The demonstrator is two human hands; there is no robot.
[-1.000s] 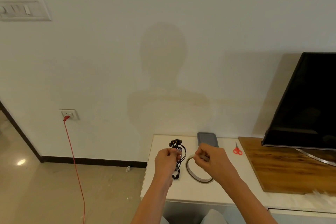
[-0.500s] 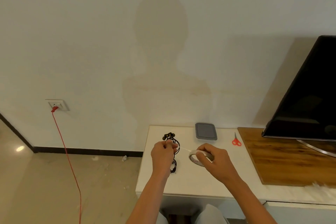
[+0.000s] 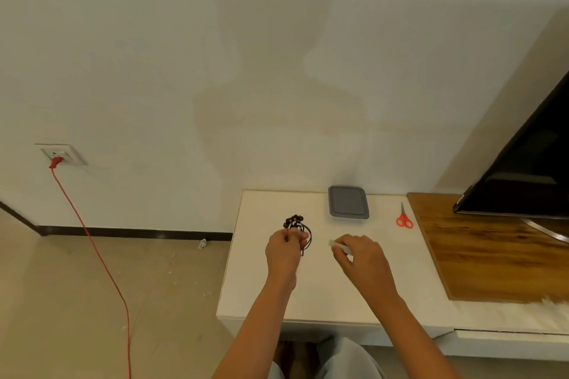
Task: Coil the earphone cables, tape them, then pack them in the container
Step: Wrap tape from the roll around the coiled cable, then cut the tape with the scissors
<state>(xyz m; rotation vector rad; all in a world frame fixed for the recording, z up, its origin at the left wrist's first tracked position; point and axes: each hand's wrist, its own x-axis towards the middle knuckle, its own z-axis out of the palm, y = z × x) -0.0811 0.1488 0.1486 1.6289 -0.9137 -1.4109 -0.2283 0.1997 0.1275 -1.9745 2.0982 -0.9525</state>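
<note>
Over the white bench [image 3: 323, 292], the left grip [image 3: 284, 251] pinches the coiled black earphone cables [image 3: 295, 220]. Beside it the right grip [image 3: 360, 255] curls around the tape [image 3: 332, 243], which is mostly hidden. Farther back sit the lidded grey container [image 3: 348, 201] and red scissors [image 3: 404, 218].

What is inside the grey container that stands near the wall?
The container shows only its closed grey lid. The inside is covered, so its contents cannot be told. The coiled earphones are outside it, gripped in the left hand.
</note>
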